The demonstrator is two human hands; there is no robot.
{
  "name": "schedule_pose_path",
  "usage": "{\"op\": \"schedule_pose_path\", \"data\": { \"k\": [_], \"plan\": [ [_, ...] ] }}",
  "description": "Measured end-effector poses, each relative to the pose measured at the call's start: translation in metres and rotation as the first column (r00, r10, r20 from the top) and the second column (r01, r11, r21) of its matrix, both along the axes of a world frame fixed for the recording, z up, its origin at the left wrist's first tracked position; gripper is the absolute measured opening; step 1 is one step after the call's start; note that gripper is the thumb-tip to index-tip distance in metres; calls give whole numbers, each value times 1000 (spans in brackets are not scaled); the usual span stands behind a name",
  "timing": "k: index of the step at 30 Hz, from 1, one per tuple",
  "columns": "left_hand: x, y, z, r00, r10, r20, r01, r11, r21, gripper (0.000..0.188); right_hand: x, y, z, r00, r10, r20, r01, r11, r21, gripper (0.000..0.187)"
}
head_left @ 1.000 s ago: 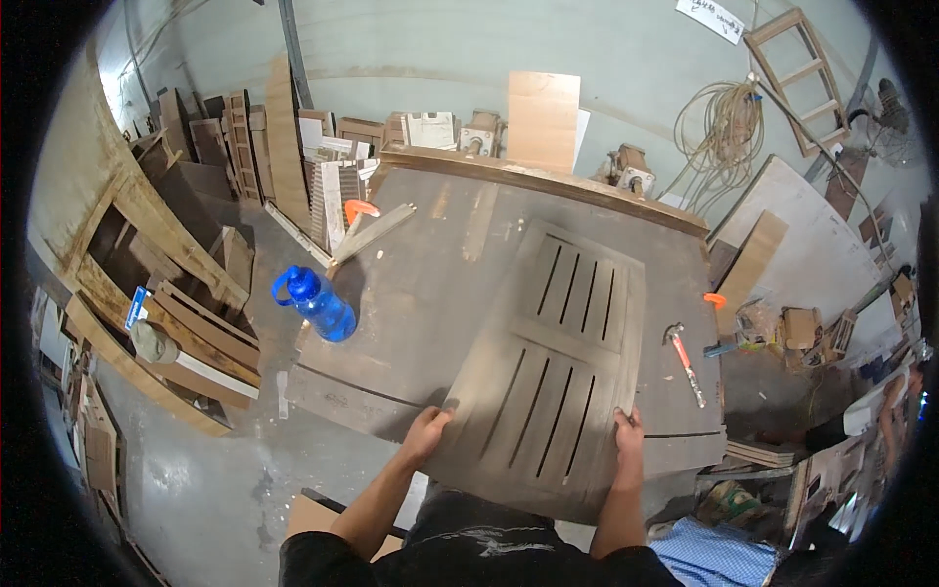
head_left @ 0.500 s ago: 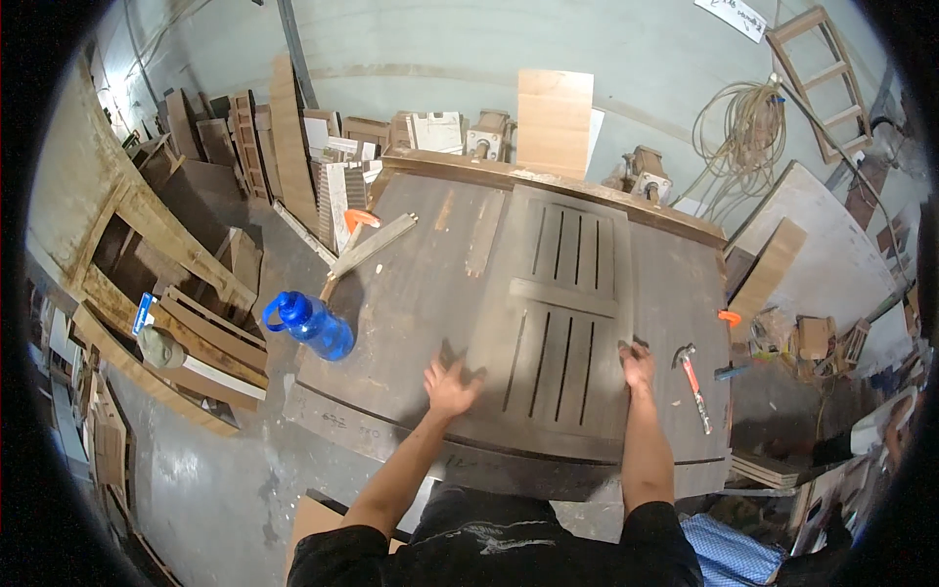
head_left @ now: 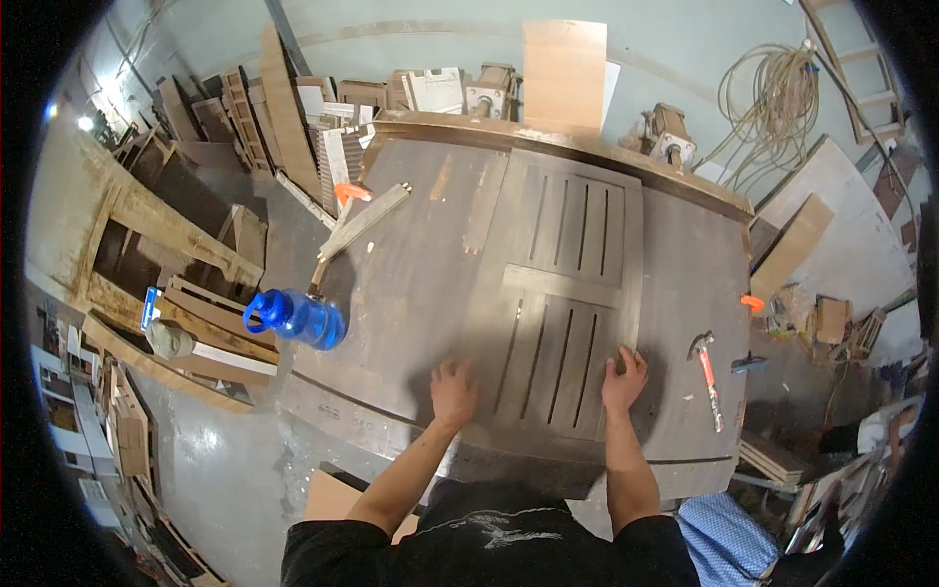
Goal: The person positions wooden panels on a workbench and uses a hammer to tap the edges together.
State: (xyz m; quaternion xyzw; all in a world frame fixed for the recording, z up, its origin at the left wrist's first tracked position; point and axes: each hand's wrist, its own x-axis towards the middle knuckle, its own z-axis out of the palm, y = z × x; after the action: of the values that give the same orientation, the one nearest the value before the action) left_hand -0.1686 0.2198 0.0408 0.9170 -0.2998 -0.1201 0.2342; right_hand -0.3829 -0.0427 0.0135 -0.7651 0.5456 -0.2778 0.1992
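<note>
A slatted wooden panel [head_left: 562, 283], with two sets of long slots and a crosspiece between them, lies on the wooden worktable [head_left: 411, 254] before me. At the panel's near left edge, my left hand [head_left: 454, 394] rests palm down, its fingers stretched forward and close together. My right hand [head_left: 624, 380] is over the panel's near right side, thumb and fingers apart and slightly bent. Neither hand shows anything lifted. To the right of it lies a claw hammer [head_left: 708, 377] with a red handle.
A blue water bottle [head_left: 298, 318] stands at the table's left edge. Behind it lie a wood strip [head_left: 367, 220] and an orange-handled tool [head_left: 349, 193]. A raised ledge [head_left: 558, 147] runs along the far side. Wooden frames [head_left: 186, 240] stand left, coiled hose [head_left: 773, 98] hangs back right.
My right hand has shifted from beside the panel's right edge inward over it. My left hand's spread fingers have drawn together. The whole view has tilted slightly.
</note>
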Motion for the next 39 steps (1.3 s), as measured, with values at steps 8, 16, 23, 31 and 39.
{"op": "schedule_pose_path", "data": {
  "k": [8, 16, 23, 31, 39],
  "plan": [
    [5, -6, 12, 999, -36, 27, 38, 998, -51, 52, 3, 0, -4, 992, 52, -116, -59, 997, -57, 36],
    [4, -9, 17, 996, -83, -12, 82, 996, -43, 55, 11, 11, 13, 988, -57, -142, 62, 998, 31, 36],
    [15, -2, 9, 995, -96, 30, 96, 995, -8, 50, 9, -1, 17, 993, 5, -121, 5, 997, 80, 40],
    [102, -138, 13, 992, -98, 77, 98, 995, 0, 55, 16, -111, 5, 994, 86, -72, -68, 971, 229, 59],
    [193, -262, -11, 970, 172, 174, -197, 970, 140, 77, 135, -201, 5, 971, -61, -230, 122, 957, 264, 77]
  ]
}}
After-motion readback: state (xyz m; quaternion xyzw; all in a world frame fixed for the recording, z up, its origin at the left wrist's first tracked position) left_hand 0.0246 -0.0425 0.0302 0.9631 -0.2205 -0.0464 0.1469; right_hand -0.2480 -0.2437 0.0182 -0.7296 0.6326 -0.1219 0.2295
